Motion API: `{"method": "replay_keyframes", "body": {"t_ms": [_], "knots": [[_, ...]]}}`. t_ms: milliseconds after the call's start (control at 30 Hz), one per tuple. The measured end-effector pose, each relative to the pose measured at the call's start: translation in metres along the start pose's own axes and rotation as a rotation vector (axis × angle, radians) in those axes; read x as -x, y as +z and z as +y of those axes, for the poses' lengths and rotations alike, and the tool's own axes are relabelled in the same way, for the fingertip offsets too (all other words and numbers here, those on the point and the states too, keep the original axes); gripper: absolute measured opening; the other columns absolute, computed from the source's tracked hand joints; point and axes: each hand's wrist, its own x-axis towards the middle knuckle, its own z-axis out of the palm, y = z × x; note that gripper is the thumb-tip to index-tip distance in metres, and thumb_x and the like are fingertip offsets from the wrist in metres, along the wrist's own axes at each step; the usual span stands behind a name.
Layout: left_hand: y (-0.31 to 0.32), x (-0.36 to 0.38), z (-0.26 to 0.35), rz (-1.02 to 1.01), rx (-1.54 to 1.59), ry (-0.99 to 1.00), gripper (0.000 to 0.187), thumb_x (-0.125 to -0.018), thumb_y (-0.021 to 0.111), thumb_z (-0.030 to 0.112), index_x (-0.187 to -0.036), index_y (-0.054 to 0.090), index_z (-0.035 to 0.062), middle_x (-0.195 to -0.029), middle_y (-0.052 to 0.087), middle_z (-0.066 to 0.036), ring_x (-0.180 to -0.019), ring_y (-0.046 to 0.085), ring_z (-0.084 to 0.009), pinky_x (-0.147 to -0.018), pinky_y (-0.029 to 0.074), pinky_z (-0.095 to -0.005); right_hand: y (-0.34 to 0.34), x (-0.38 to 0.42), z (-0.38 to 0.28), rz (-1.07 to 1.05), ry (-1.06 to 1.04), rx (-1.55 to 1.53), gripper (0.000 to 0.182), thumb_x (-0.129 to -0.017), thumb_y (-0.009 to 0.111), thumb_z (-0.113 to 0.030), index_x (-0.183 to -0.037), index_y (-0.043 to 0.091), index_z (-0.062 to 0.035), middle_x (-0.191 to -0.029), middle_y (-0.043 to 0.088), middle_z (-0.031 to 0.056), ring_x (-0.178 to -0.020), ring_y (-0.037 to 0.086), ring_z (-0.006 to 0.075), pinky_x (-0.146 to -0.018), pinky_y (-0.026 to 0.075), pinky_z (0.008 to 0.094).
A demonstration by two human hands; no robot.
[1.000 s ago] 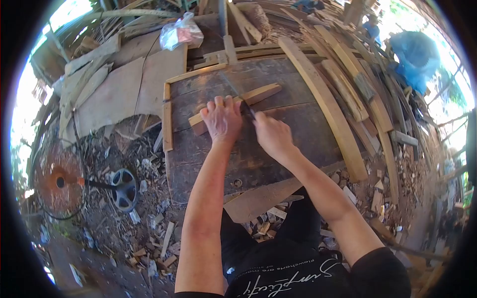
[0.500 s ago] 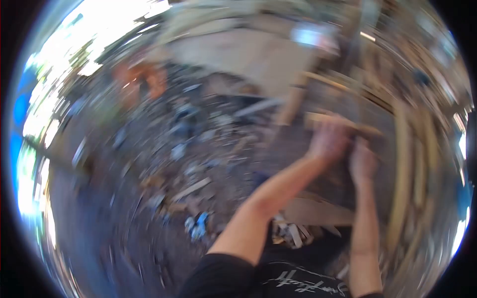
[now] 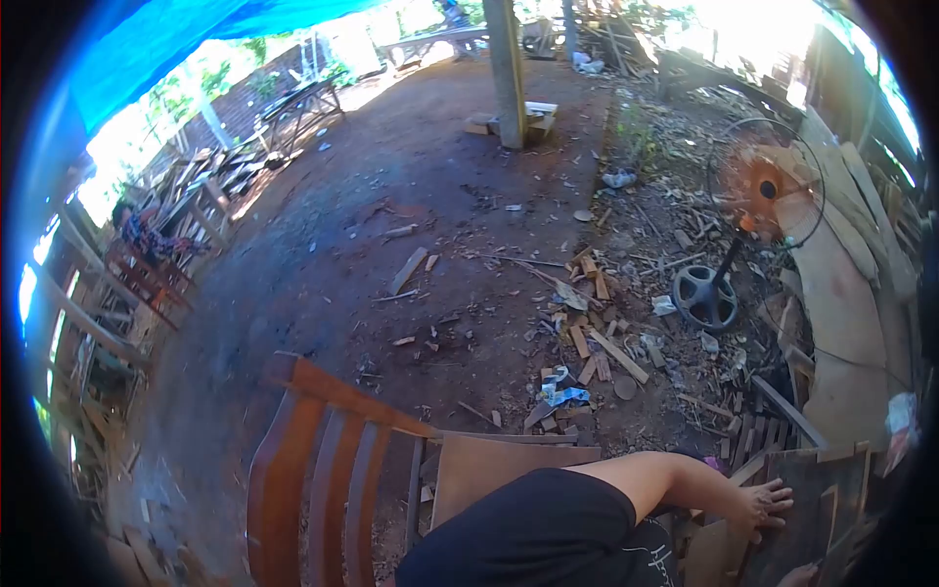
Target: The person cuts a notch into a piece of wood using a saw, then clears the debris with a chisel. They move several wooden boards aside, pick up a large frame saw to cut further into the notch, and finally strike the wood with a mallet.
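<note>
My left hand (image 3: pixel 764 505) lies with its fingers stretched and spread on a dark wooden work surface (image 3: pixel 804 489) at the lower right. It seems to hold nothing. Just a small part of my right hand (image 3: pixel 800 575) shows at the bottom edge, beside that surface; its fingers are mostly cut off, and whether it holds anything is hidden. A thin strip of wood (image 3: pixel 828 514) lies on the surface to the right of my left hand.
A brown slatted wooden chair back (image 3: pixel 342 440) stands close at the lower left. Wood offcuts (image 3: pixel 592 342) litter the dirt floor. Further right are a pedestal fan (image 3: pixel 763 191) with a round base and a large plywood sheet (image 3: pixel 841 333). A post (image 3: pixel 506 78) rises behind; a person (image 3: pixel 147 235) is at far left.
The view has swung left, bringing the chair back and yard into sight. Earlier both hands were together at a wooden piece; now the left hand lies spread and the right is mostly out of frame.
</note>
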Motion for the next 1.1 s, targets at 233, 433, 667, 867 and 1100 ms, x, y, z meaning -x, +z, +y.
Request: {"method": "replay_keyframes", "body": {"t_ms": [233,433,667,867,1100], "knots": [[0.027,0.017,-0.007,0.016,-0.159,0.075,0.092,-0.074,0.063,0.067,-0.148,0.041,0.0179,-0.156,0.021,-0.027,-0.145,0.011,-0.0484,-0.115,0.007,-0.0636,0.062,-0.028,0.044,0.256,-0.382,0.171,0.052,-0.104,0.032,-0.033,-0.108,0.068,0.0048,-0.102,0.069,0.0270,-0.094,0.067,0.0437,-0.082,0.053,0.0536],[0.006,-0.002,-0.002,-0.273,-0.282,-0.002,0.101,-0.067,0.071,0.067,-0.148,0.040,0.0168,-0.157,0.021,-0.022,-0.145,0.014,-0.0472,-0.113,0.012,-0.0656,0.143,-0.097,0.107,-0.167,-0.122,0.076,0.047,-0.102,0.031,-0.041,-0.137,0.050,-0.0157,-0.122,0.063,0.0205,-0.110,0.060,0.0420,-0.092,0.047,0.0531],[0.023,-0.137,0.085,-1.446,-0.306,-0.395,0.087,-0.072,0.072,0.058,-0.143,0.046,0.0139,-0.146,0.044,-0.015,-0.137,0.039,-0.0318,-0.111,0.030,-0.0489,0.062,-0.033,0.062,-0.113,-0.041,0.020,0.044,-0.099,0.040,-0.042,-0.129,0.056,-0.0140,-0.122,0.062,0.0221,-0.110,0.060,0.0424,-0.093,0.047,0.0537],[-0.125,-0.019,0.141,-1.270,-0.410,-0.541,0.069,-0.076,0.069,0.047,-0.133,0.052,0.0122,-0.137,0.050,-0.015,-0.129,0.046,-0.0300,-0.105,0.036,-0.0446,0.060,-0.030,0.070,-0.225,-0.290,-0.140,0.041,-0.099,0.040,-0.039,-0.119,0.061,-0.0103,-0.111,0.065,0.0222,-0.102,0.063,0.0420,-0.088,0.049,0.0535],[-0.155,-0.109,0.064,-0.995,-0.572,-0.219,0.049,-0.081,0.066,0.034,-0.123,0.059,0.0103,-0.126,0.057,-0.015,-0.120,0.054,-0.0279,-0.098,0.043,-0.0395,0.074,-0.034,0.066,-0.093,-0.260,-0.144,0.040,-0.099,0.041,-0.035,-0.107,0.067,-0.0060,-0.099,0.069,0.0224,-0.092,0.067,0.0416,-0.082,0.051,0.0532]]}}
